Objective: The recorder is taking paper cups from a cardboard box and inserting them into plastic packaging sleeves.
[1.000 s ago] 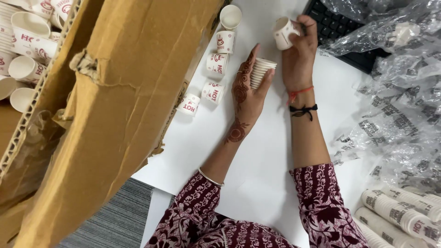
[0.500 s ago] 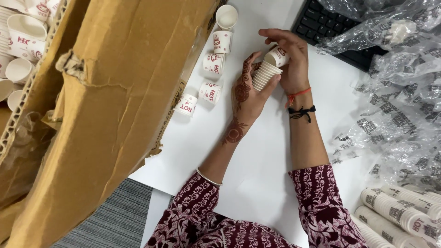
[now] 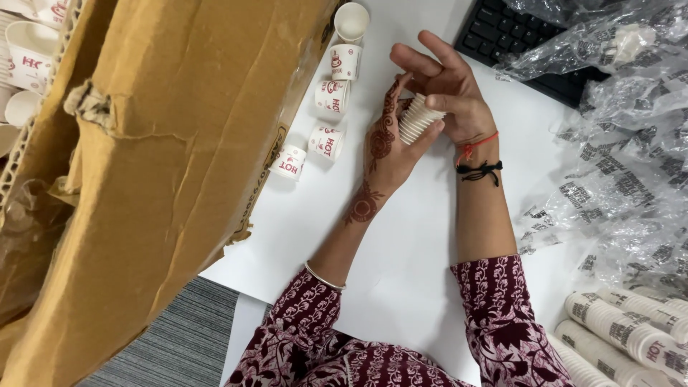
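Observation:
My left hand (image 3: pixel 385 140) and my right hand (image 3: pixel 446 87) meet over a white table (image 3: pixel 401 244), both closed around a short nested stack of white paper cups (image 3: pixel 418 119). The stack lies on its side between the palms, its rims showing as ridges. Left of my hands, several single paper cups with red print lie in a loose row: one upright (image 3: pixel 352 21), others on their sides (image 3: pixel 345 61) (image 3: pixel 332 96) (image 3: pixel 325 142) (image 3: pixel 289 163).
A big open cardboard box (image 3: pixel 165 158) fills the left, with more cups (image 3: pixel 32 61) inside it. A black keyboard (image 3: pixel 527 43) lies at the top, partly under crumpled clear plastic wrap (image 3: pixel 631 150). Long wrapped cup stacks (image 3: pixel 631 333) lie at the bottom right.
My right hand brought a single cup from the upper right onto the stack in my left hand. Both hands now close on the stack.

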